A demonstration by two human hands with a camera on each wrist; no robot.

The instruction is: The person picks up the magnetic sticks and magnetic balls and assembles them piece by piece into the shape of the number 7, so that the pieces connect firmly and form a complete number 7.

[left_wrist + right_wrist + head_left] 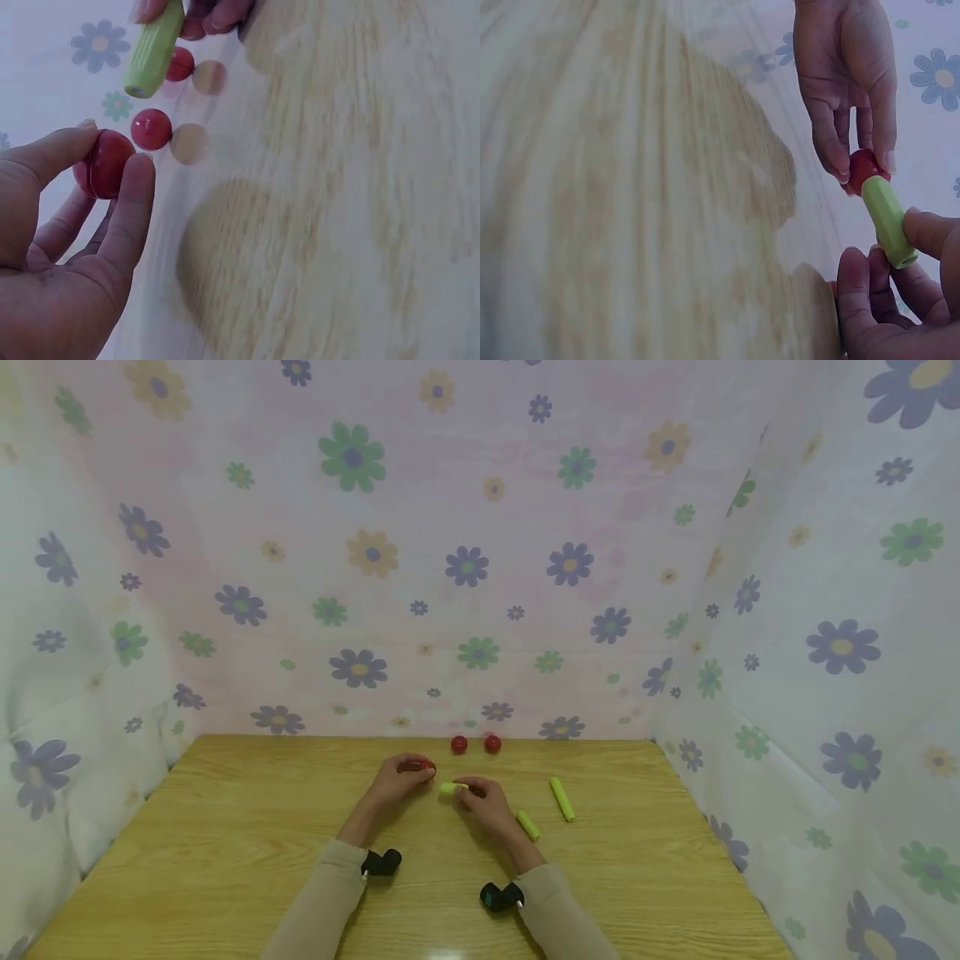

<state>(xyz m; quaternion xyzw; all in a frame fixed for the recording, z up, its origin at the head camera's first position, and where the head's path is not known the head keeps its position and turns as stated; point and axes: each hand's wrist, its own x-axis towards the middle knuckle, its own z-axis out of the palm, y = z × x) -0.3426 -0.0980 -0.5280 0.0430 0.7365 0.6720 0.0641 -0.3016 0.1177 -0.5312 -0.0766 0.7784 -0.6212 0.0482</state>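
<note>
The left hand (393,783) pinches a red ball (112,166). The right hand (489,803) grips a green stick (886,216), which points toward the left hand.

1. Flowered cloth (420,510) is filling the upper half, and it's running down both side edges!
2. Below, the wood-grained table (225,810) is spreading across the bottom.
3. Just below centre, two loose red balls (492,744) are sitting near each other.
4. Lower right of centre, a long green stick (562,799) and a short green stick (528,826) are lying aslant!
</note>
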